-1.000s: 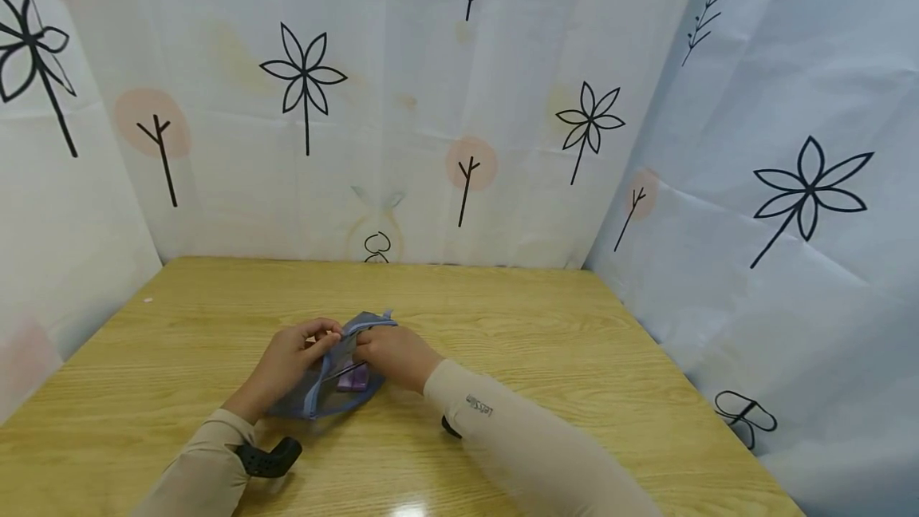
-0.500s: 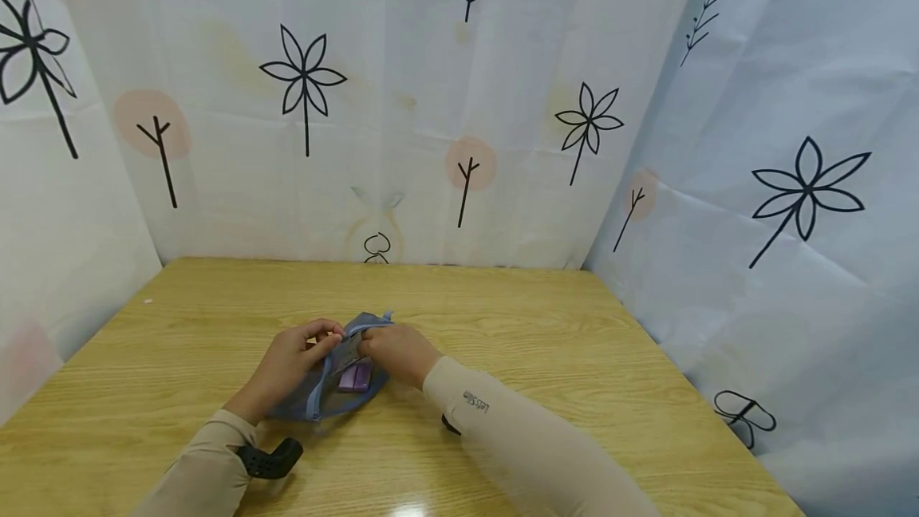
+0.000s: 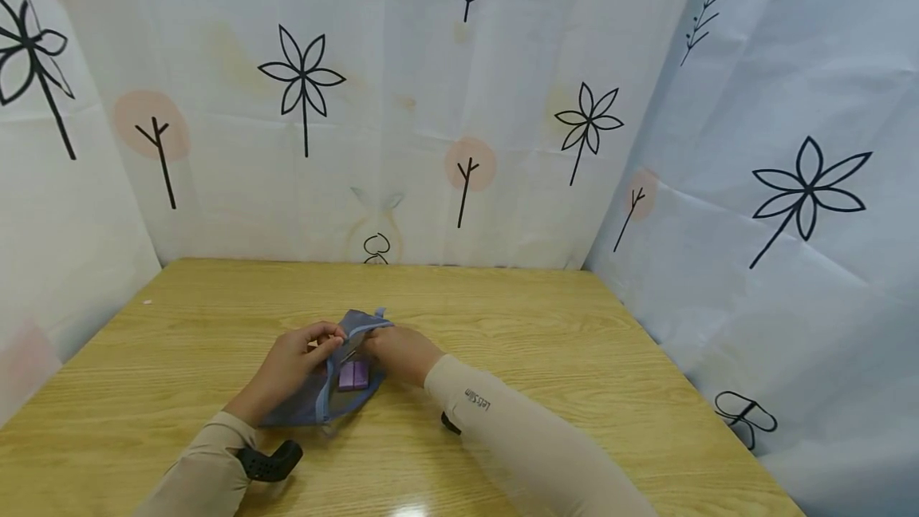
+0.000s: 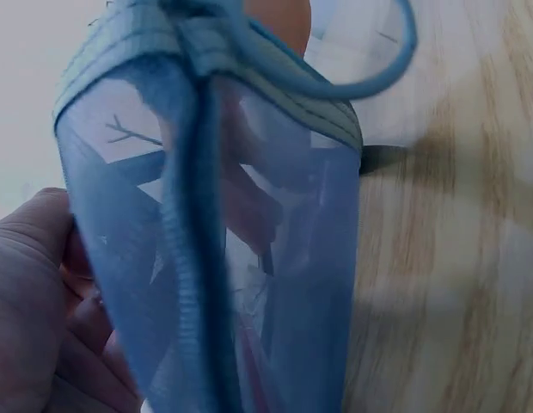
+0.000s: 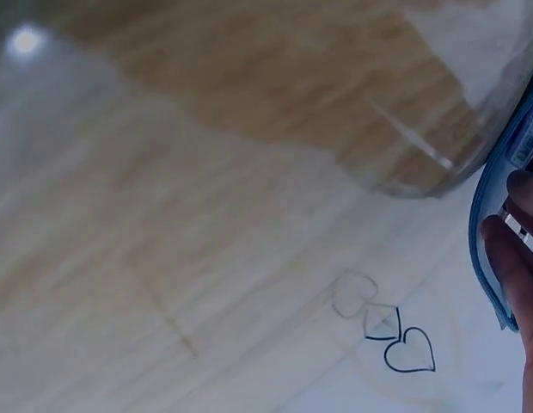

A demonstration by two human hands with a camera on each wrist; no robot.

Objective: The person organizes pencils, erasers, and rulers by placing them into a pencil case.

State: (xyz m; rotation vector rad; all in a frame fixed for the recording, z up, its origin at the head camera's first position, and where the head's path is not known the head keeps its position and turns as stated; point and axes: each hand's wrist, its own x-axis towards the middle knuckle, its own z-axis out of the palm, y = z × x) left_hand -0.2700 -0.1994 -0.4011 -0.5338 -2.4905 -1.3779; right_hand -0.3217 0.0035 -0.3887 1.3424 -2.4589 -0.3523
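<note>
A see-through blue zip pouch (image 3: 297,409) is held tilted above the table, its zipper mouth spread apart. My left hand (image 3: 290,361) pinches the pouch's rim on the left, thumb against fingers. Inside the mouth is my right hand (image 3: 404,353), its fingertips partly hidden by the rim. In the right wrist view, its thumb and finger pinch a thin strip (image 5: 512,219) with dark marks; its kind is unclear. Purple blocks (image 3: 353,376) lie in the pouch below that hand. The left wrist view shows the blue zipper (image 4: 198,258) close up, with a cord loop (image 4: 404,52) at its end.
The wood-grain table (image 3: 502,325) spreads around the hands. White printed curtains (image 3: 388,102) stand along its back and sides. A tiny pale scrap (image 3: 147,301) lies near the left edge. A black wrist device (image 3: 271,461) sits on the left wrist.
The pouch has tilted slightly, its near end shifting a little down and its mouth showing more of the purple blocks. The thin strip has sunk deeper with the right hand. The left hand barely moved.
</note>
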